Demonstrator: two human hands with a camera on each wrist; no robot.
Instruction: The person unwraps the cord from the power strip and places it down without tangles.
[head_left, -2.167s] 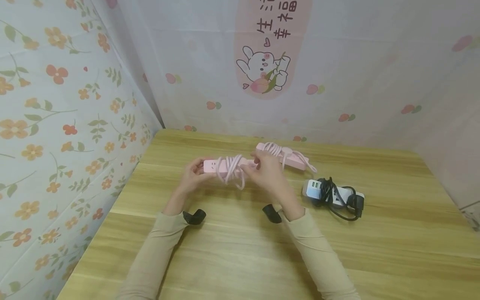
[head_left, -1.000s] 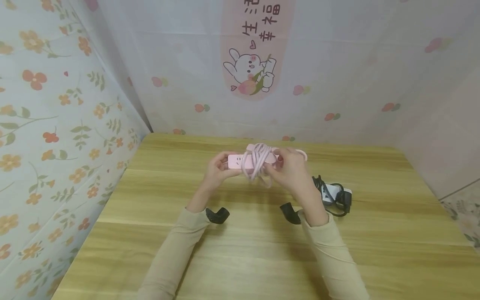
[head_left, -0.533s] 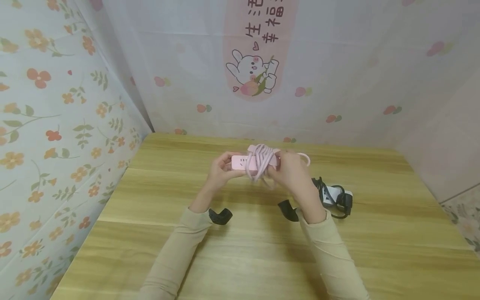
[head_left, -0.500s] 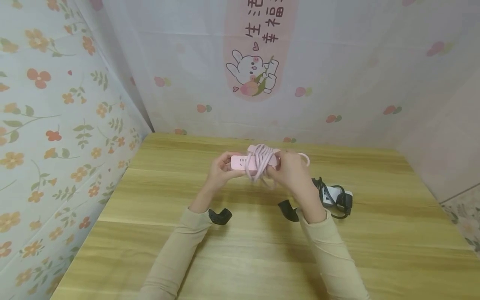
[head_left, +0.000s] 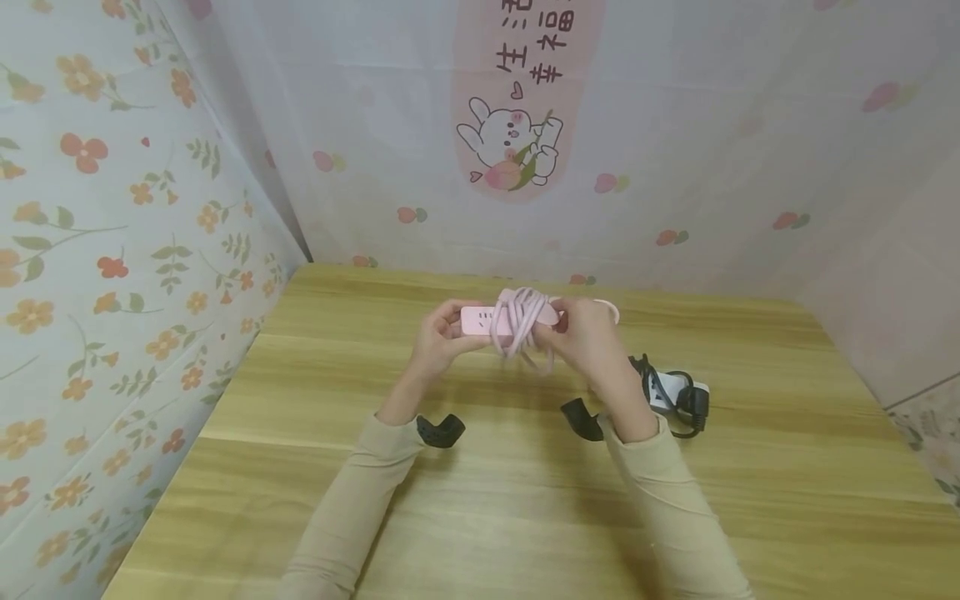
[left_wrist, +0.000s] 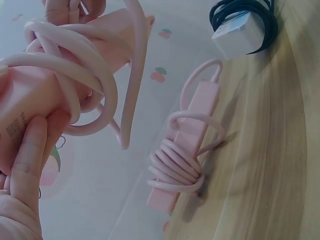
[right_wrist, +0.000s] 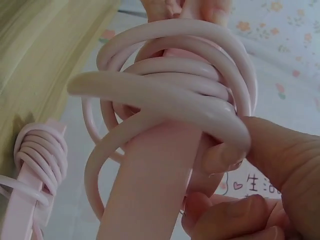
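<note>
A pink power strip [head_left: 476,321] with its pale pink cord [head_left: 521,317] wound loosely round it is held up above the table's far side. My left hand [head_left: 438,342] grips its left end, thumb below; the left wrist view shows these fingers [left_wrist: 30,150] on its casing. My right hand [head_left: 592,337] is at the other end, thumb and fingers pinching the rounded plug [right_wrist: 212,172] beside the casing, partly covered by the fingers. Behind, a second pink power strip [left_wrist: 197,125] lies on the table, its cord coiled at one end; the held strip and right hand mostly hide it in the head view.
A white power strip [head_left: 667,390] wrapped in a black cord [head_left: 686,404] lies on the wooden table [head_left: 480,517], right of my right forearm. Black curved mounts [head_left: 441,431] sit at both wrists. A printed curtain [head_left: 375,167] hangs behind the table, a floral one [head_left: 150,275] at left.
From the earliest frame, both hands and the held strip have shifted right, coming in front of the second pink strip. Over the last half second they stay nearly in place, the strip tilting slightly.
</note>
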